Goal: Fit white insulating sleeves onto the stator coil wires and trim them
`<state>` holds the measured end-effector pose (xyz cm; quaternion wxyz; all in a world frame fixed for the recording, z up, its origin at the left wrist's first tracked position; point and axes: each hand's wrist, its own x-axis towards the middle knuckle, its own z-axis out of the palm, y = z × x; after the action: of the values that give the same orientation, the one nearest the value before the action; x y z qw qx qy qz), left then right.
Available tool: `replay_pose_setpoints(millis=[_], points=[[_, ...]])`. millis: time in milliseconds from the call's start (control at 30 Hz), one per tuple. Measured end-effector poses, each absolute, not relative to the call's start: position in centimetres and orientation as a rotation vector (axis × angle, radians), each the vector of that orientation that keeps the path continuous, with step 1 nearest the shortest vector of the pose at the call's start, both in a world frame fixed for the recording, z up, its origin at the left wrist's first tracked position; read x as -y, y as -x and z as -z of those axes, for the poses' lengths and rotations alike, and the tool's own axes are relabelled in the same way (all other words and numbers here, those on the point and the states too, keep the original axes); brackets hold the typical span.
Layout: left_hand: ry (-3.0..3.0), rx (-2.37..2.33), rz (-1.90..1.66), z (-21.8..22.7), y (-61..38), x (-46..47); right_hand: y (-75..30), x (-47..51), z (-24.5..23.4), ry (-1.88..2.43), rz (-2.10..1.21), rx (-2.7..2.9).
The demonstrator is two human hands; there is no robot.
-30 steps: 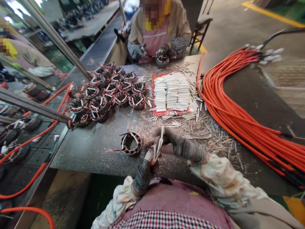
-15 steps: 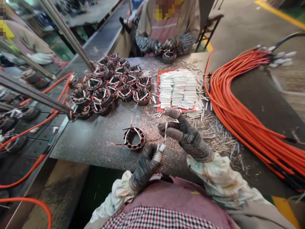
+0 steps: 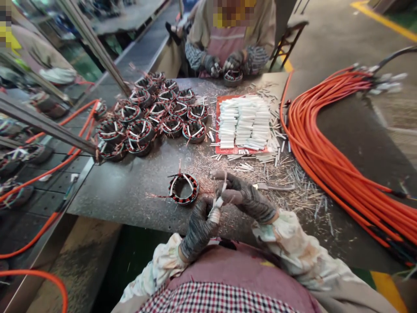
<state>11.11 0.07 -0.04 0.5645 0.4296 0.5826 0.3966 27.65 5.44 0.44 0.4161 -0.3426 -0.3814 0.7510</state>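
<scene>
At the near edge of a scuffed grey metal workbench [image 3: 130,195], the person's grey-gloved left hand [image 3: 198,228] and grey-gloved right hand [image 3: 247,198] are together, their fingertips meeting on a short white insulating sleeve [image 3: 219,202] pinched between them. A pale band [image 3: 214,216] circles the left glove near its fingertips.

Just beyond the hands and to the left, a round motor stator [image 3: 183,189], with red-and-black windings and white slot pieces, lies flat on the bench, near the left hand but not touching it. To the right of the right hand, a slim metal tool [image 3: 273,187] lies among a litter of white sleeve offcuts and thin clippings [image 3: 293,191].

Farther along the bench, neat rows of white sleeves [image 3: 244,124] sit on a red card [image 3: 224,150]. To their left, a crowded cluster of similar wound stators [image 3: 140,130] covers the far left of the bench. On the right, a curved bundle of orange cables [image 3: 322,134] sweeps past the bench, with silvery ends [image 3: 387,80] at the far side.

Across the bench, a co-worker in a pink apron [image 3: 228,43] has both gloved hands [image 3: 224,65] just above another stator [image 3: 233,78].
</scene>
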Motion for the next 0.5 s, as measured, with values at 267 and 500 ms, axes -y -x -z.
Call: replay_pose_setpoints(millis=[267,500], points=[[-0.863,-1.291,-0.894,-0.9,-11.2,0.0,-28.4,-5.6,-2.0,0.831,-1.78,1.172],[-0.942,-1.408,-1.099,-1.8,-4.0,-0.7,-29.5,-0.9,-2.3,0.899,-1.946,1.113]])
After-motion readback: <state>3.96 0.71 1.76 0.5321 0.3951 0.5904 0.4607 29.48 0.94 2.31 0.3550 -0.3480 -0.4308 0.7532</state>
